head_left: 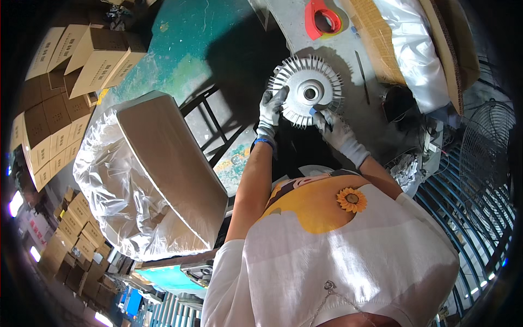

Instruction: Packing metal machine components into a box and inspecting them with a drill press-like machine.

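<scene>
A round silver metal casting with fins all round its rim and a hole in its raised hub point(309, 103) is in front of me, at the near edge of a grey worktop. My left hand point(271, 111), in a light glove with dark fingers, grips the left edge of the casting, thumb on its face. My right hand point(339, 133), gloved likewise, is closed at the casting's lower right. From its fingers a small blue piece point(313, 110) shows against the metal beside the hub; most of whatever it belongs to is hidden.
On the worktop point(348, 60) lie a red tape dispenser point(323, 20) and a thin dark rod point(362, 78). A plastic-lined carton point(417, 60) stands far right, a wire fan guard point(487, 141) beyond it. To my left is a large plastic-lined carton point(171, 163); stacked boxes point(57, 117) stand farther left.
</scene>
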{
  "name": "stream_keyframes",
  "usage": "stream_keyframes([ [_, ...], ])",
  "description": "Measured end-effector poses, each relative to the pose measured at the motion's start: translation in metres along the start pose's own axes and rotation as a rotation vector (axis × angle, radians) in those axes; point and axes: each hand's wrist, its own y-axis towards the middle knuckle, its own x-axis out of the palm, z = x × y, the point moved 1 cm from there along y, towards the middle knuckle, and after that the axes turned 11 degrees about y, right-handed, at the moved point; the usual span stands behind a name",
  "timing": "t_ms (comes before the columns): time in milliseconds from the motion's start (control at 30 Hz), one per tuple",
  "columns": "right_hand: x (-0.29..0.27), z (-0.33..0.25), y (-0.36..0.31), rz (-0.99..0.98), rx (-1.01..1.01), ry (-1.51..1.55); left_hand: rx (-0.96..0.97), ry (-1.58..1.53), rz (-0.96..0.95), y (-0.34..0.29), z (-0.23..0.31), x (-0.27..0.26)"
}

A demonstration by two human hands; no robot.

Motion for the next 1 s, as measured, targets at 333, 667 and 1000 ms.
stream_keyframes([
  [333,0.015,0.005,0.009,0.155,-0.283,-0.213,0.408,0.707,-0.189,0.006,-0.013,-0.011],
  [667,0.023,-0.009,0.016,0.215,-0.486,-0.420,0.484,0.515,-0.122,0.003,-0.008,-0.016],
  [1000,0.020,-0.008,0.015,0.256,-0.558,-0.515,0.116,0.157,0.054,-0.011,0.016,0.016],
])
